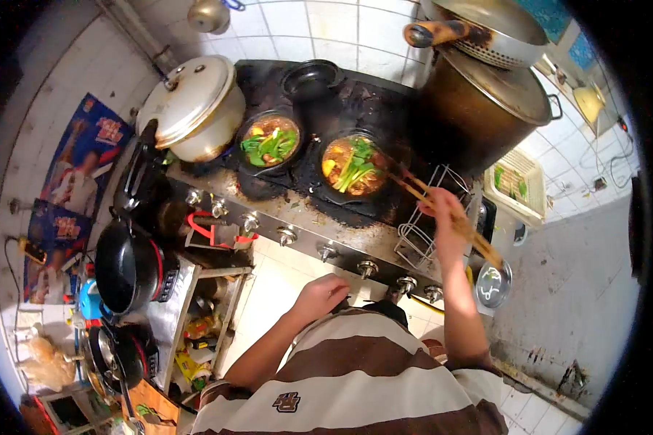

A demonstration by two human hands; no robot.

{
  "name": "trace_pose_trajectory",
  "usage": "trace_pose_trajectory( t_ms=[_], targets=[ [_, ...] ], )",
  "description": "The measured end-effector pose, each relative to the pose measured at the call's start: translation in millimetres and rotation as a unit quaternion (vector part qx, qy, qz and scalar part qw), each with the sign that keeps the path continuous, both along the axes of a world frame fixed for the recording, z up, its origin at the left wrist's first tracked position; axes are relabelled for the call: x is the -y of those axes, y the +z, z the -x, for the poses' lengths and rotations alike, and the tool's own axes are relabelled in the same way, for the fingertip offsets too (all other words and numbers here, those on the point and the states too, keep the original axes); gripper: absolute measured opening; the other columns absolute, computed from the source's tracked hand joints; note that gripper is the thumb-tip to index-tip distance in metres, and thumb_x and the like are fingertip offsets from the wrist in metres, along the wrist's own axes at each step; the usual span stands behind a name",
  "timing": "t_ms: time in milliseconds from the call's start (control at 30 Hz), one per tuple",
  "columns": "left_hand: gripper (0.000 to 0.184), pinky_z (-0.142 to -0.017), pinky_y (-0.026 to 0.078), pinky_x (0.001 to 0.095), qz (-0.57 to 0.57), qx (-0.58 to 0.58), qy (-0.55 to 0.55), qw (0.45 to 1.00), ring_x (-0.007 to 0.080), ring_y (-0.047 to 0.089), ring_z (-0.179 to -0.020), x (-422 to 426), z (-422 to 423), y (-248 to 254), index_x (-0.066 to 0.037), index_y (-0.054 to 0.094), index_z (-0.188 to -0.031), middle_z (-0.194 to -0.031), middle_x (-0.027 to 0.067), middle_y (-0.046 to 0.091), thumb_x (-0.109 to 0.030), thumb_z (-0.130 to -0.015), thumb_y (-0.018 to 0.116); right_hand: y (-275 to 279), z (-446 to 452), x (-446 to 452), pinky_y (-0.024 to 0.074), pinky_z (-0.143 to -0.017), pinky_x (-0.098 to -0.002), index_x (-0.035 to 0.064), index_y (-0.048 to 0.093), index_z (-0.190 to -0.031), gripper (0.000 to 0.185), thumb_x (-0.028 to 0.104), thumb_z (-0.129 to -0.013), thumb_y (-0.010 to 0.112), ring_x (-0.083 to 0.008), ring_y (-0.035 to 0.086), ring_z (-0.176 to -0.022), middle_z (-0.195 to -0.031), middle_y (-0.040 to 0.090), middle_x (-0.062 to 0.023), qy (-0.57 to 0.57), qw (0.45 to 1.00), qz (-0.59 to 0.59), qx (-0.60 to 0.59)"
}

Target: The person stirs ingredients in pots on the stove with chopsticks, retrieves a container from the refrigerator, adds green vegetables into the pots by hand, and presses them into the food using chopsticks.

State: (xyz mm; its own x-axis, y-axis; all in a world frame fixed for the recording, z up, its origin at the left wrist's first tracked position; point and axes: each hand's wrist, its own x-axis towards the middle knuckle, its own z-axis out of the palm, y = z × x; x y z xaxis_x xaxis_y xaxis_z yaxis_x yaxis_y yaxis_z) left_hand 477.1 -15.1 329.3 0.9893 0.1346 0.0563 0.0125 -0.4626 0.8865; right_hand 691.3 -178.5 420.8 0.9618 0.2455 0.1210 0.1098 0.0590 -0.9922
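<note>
Long wooden chopsticks (480, 245) are gripped in my right hand (443, 214), over the right front part of the stove. Their tips reach the right edge of a black pot (345, 196), which holds green leafy vegetables (355, 165), something yellow and brown broth. To its left, a second black pot (263, 172) holds similar greens (270, 147). My left hand (323, 296) hangs in front of my body, near the stove's front edge. Its fingers are curled together, and I see nothing in them.
A lidded white pot (189, 109) stands at the stove's left, a large dark stockpot (479, 109) at its right. A wire rack (421, 228) sits beside my right hand. Farther right is a cream basket (515, 185). Black woks (127, 261) stand on the left-hand shelf.
</note>
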Motion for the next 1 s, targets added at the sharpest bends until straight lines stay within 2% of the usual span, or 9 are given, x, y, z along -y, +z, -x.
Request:
trace_pose_trajectory(
  t_ms=[33, 133, 267, 367, 500, 633, 767, 867, 1000],
  targets=[
    [0.012, -0.056, 0.046, 0.0283, 0.002, -0.002, 0.001, 1.0, 0.0192, 0.057, -0.064, 0.5, 0.8, 2.0, -0.002, 0.063, -0.089, -0.08, 0.0101, 0.06, -0.011, -0.081, 0.061, -6.7, -6.7, 7.8, 0.0508, -0.075, -0.0286, -0.0028, 0.057, -0.103, 0.028, 0.021, -0.092, 0.049, -0.0177, 0.061, -0.082, -0.094, 0.058, -0.0099, 0.004, 0.997, -0.069, -0.046],
    [0.013, -0.055, 0.045, 0.0287, 0.011, -0.031, 0.001, 0.999, 0.0193, 0.057, -0.063, 5.3, 0.1, 5.3, -0.003, 0.063, -0.09, -0.079, 0.0104, 0.06, -0.011, -0.081, 0.062, -19.2, -5.2, -0.6, 0.052, -0.073, -0.0287, -0.003, 0.055, -0.105, 0.031, 0.024, -0.092, 0.05, -0.0187, 0.062, -0.081, -0.094, 0.058, -0.0116, 0.005, 0.984, -0.138, -0.112],
    [0.014, -0.058, 0.046, 0.0299, -0.006, -0.05, -0.024, 0.998, 0.0216, 0.058, -0.066, 9.0, -5.3, 12.0, -0.003, 0.063, -0.09, -0.082, 0.0108, 0.06, -0.013, -0.081, 0.061, -43.3, -3.7, -11.6, 0.0527, -0.073, -0.0291, -0.0026, 0.054, -0.106, 0.03, 0.024, -0.091, 0.052, -0.0193, 0.063, -0.082, -0.095, 0.059, -0.0122, 0.002, 0.981, -0.109, -0.16],
    [0.015, -0.063, 0.048, 0.0317, -0.006, -0.071, -0.028, 0.997, 0.0252, 0.06, -0.072, 7.8, -6.8, 15.9, -0.003, 0.062, -0.089, -0.086, 0.0112, 0.061, -0.016, -0.081, 0.061, -33.5, -2.3, -8.5, 0.053, -0.072, -0.0283, -0.0026, 0.054, -0.105, 0.029, 0.022, -0.091, 0.052, -0.0193, 0.063, -0.08, -0.094, 0.06, -0.0126, -0.004, 0.992, -0.076, -0.096],
    [0.015, -0.064, 0.048, 0.0319, 0.0, -0.049, 0.002, 0.999, 0.0251, 0.059, -0.071, 7.5, -1.3, 6.4, -0.003, 0.062, -0.089, -0.085, 0.0114, 0.061, -0.016, -0.081, 0.061, -5.5, 6.2, -50.0, 0.0536, -0.072, -0.027, -0.0026, 0.055, -0.102, 0.025, 0.019, -0.09, 0.052, -0.0179, 0.063, -0.079, -0.093, 0.061, -0.0118, 0.028, 0.987, -0.13, -0.085],
    [0.015, -0.063, 0.047, 0.0315, 0.013, -0.065, 0.036, 0.997, 0.0241, 0.059, -0.069, 0.9, 12.4, 3.1, -0.003, 0.062, -0.09, -0.084, 0.0112, 0.061, -0.015, -0.081, 0.061, -14.0, 13.0, -138.5, 0.0517, -0.073, -0.0256, -0.0024, 0.054, -0.107, 0.028, 0.02, -0.091, 0.052, -0.0172, 0.063, -0.083, -0.096, 0.061, -0.0111, 0.167, 0.966, -0.175, -0.087],
    [0.013, -0.061, 0.047, 0.0285, 0.017, -0.083, 0.1, 0.991, 0.02, 0.059, -0.068, -11.0, 45.2, -23.2, -0.003, 0.064, -0.089, -0.085, 0.0105, 0.063, -0.013, -0.082, 0.061, -32.2, 17.5, -198.3, 0.0509, -0.073, -0.0251, -0.002, 0.055, -0.106, 0.027, 0.021, -0.091, 0.052, -0.0153, 0.062, -0.081, -0.093, 0.062, -0.01, 0.181, 0.971, -0.141, -0.065],
    [0.014, -0.062, 0.047, 0.0288, 0.024, -0.115, 0.138, 0.983, 0.0204, 0.06, -0.07, -18.6, 70.9, -31.9, -0.003, 0.064, -0.089, -0.086, 0.0102, 0.063, -0.014, -0.082, 0.061, -53.7, 12.6, -211.8, 0.0502, -0.069, -0.0242, -0.0007, 0.057, -0.104, 0.026, 0.021, -0.091, 0.051, -0.014, 0.062, -0.08, -0.089, 0.063, -0.0094, 0.167, 0.98, -0.087, -0.069],
    [0.012, -0.063, 0.048, 0.0298, 0.032, -0.122, 0.165, 0.978, 0.0219, 0.059, -0.067, -24.2, 88.0, -40.5, -0.002, 0.063, -0.087, -0.081, 0.0107, 0.062, -0.011, -0.081, 0.061, -49.0, 13.0, -213.6, 0.0497, -0.068, -0.0233, -0.0013, 0.057, -0.103, 0.024, 0.019, -0.091, 0.051, -0.0142, 0.063, -0.079, -0.089, 0.063, -0.0089, 0.155, 0.985, -0.054, -0.051]
  ],
)
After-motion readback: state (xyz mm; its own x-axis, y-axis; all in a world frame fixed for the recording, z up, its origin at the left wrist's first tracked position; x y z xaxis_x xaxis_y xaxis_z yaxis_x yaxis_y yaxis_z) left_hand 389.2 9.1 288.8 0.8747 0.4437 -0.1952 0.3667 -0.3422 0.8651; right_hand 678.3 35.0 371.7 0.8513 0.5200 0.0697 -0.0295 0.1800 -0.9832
